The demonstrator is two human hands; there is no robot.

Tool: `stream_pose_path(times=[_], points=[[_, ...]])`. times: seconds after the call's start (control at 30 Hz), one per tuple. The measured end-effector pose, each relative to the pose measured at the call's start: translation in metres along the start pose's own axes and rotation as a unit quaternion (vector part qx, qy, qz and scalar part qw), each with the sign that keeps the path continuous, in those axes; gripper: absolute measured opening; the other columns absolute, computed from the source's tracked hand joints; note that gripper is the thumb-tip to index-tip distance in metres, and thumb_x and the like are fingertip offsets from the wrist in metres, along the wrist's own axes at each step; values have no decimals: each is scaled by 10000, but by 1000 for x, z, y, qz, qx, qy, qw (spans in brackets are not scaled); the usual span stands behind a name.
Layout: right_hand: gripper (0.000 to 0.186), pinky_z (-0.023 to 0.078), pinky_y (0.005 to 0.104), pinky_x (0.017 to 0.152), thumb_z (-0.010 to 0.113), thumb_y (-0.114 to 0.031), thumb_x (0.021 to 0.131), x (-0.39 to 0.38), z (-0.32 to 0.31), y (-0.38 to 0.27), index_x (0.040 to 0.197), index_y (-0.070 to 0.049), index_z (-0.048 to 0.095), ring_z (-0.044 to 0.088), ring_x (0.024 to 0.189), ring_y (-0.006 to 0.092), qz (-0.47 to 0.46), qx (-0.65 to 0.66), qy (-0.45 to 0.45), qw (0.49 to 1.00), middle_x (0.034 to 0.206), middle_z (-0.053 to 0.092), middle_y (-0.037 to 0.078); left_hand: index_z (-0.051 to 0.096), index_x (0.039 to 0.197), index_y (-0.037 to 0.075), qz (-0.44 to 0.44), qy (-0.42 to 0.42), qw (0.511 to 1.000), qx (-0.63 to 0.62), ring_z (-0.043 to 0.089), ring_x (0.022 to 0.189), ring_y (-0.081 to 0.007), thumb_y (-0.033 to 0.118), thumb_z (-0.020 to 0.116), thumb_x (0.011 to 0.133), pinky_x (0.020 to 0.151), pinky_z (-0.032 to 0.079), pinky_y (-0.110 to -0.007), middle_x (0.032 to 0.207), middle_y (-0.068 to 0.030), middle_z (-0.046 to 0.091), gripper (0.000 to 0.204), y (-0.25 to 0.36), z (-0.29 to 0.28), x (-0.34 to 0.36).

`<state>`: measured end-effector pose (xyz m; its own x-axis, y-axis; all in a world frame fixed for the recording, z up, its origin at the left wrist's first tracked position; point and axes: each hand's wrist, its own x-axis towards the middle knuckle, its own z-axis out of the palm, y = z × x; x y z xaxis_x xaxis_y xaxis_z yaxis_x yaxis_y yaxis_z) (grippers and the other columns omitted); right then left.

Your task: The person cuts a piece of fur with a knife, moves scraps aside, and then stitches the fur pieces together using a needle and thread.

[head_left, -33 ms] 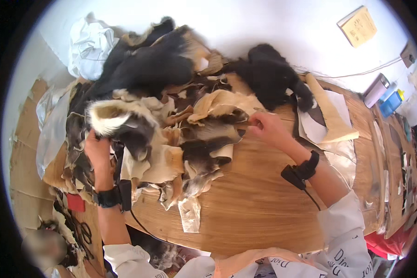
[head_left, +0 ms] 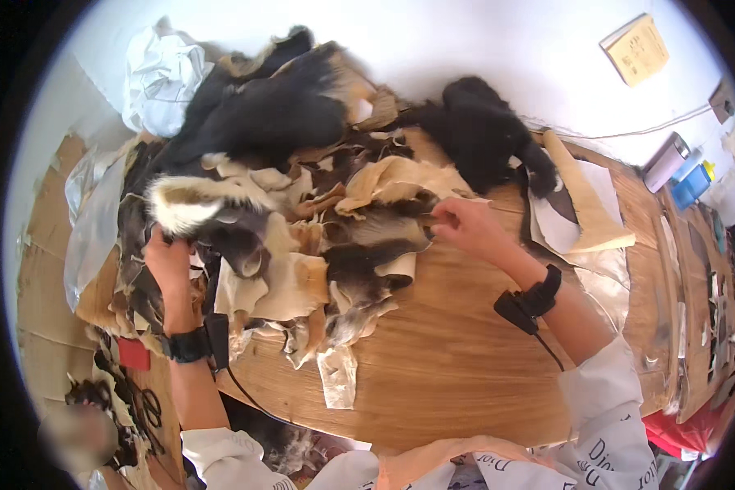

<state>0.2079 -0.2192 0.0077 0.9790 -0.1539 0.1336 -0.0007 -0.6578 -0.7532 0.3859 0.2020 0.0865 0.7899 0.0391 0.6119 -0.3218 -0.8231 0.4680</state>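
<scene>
A heap of fur and hide scraps (head_left: 302,286) in black, brown, tan and cream covers the left half of the wooden table. At its left side my left hand (head_left: 169,263) is closed on the edge of a white-and-dark fur piece (head_left: 184,214), which partly covers the fingertips. My right hand (head_left: 464,224) is closed in a pinch at the heap's right edge. Its fingertips meet the end of a dark brown fur scrap (head_left: 376,224). What they grip, if anything, is too small to make out. A black band with a small box is strapped round each wrist.
Large black furs (head_left: 261,114) are piled against the wall, with another black fur (head_left: 478,131) to their right. A white plastic bag (head_left: 162,82) lies at the back left. Rolled tan sheet (head_left: 584,196), a tumbler (head_left: 666,162) and a blue bottle (head_left: 691,186) stand rightward. Scissors (head_left: 151,408) lie lower left.
My right hand has moved slightly left, its fingertips closer to the scraps. The white-and-dark fur piece at my left hand has shifted a little and lies flatter.
</scene>
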Motion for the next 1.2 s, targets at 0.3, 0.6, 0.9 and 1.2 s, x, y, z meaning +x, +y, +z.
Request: stream_pose_path(times=[0.3,0.6,0.9,1.2], points=[[199,444,385,764,640,-148,729,6,34,-17,905,-62,608,530,901,279,-174,-268,-21,947,848,571,78,458,1241,44,150,70,985,57,383,1220,-366,-30,510,746,1014,303,-422,1295,-211,424,503,16,-15,-21],[100,444,336,611,532,-76,762,-59,-73,-50,861,-64,543,527,742,241,-190,-320,261,891,734,516,73,606,1006,36,200,-146,967,-66,439,1169,-329,-34,545,783,907,391,-368,1297,-149,445,241,103,-12,-113],[179,395,304,634,539,-125,705,-254,-82,12,876,-75,556,500,755,185,-78,-515,12,853,757,487,30,614,929,35,323,-392,832,-222,544,970,-308,-38,586,729,825,439,-359,1035,-125,599,214,212,23,-174],[121,404,296,627,555,-139,703,-288,-90,31,814,-93,543,505,749,181,-58,-391,80,915,777,508,28,598,1007,41,427,-485,709,-283,507,1056,-321,58,653,723,899,416,-355,1089,-121,585,289,288,111,-244]])
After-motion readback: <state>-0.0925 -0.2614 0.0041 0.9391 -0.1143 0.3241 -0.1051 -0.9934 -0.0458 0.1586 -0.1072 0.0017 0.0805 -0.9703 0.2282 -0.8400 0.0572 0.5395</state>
